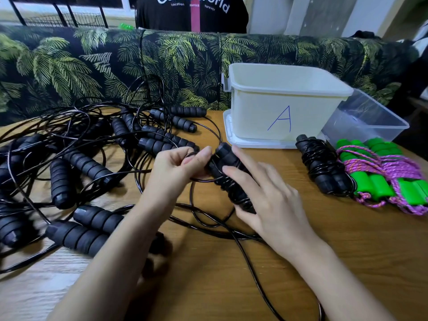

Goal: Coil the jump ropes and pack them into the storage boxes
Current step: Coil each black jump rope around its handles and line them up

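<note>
At the centre of the frame the right hand (266,193) grips a pair of black foam handles (222,154) held side by side, fingers laid over them and the thumb at their lower end; thin black cord (191,195) is already wound in several turns round the pair. The left hand (178,165) sits just left of the handles' upper end, fingers curled, pinching the cord between thumb and fingers. From there the cord loops down and trails loose across the desk (347,251) toward the bottom edge of the frame. The left half of the frame holds a tangle (88,163) of uncoiled black ropes, their ribbed handles lying at all angles among crossing cords. At upper right stands a white box (284,103) marked with a blue "A", open at the top and resting on what looks like its lid. Just right of it a clear box (370,117) leans tilted against it. In front of the boxes, at right, lies a coiled rope (324,165), black, with its cord wrapped round its handles. Touching its right side lie green ropes (389,177), green-handled with pink cord wound round them. Behind the desk runs a sofa (115,61) in a palm-leaf print, and beyond it, at top centre, stands a person (190,12) in a black shirt.
</note>
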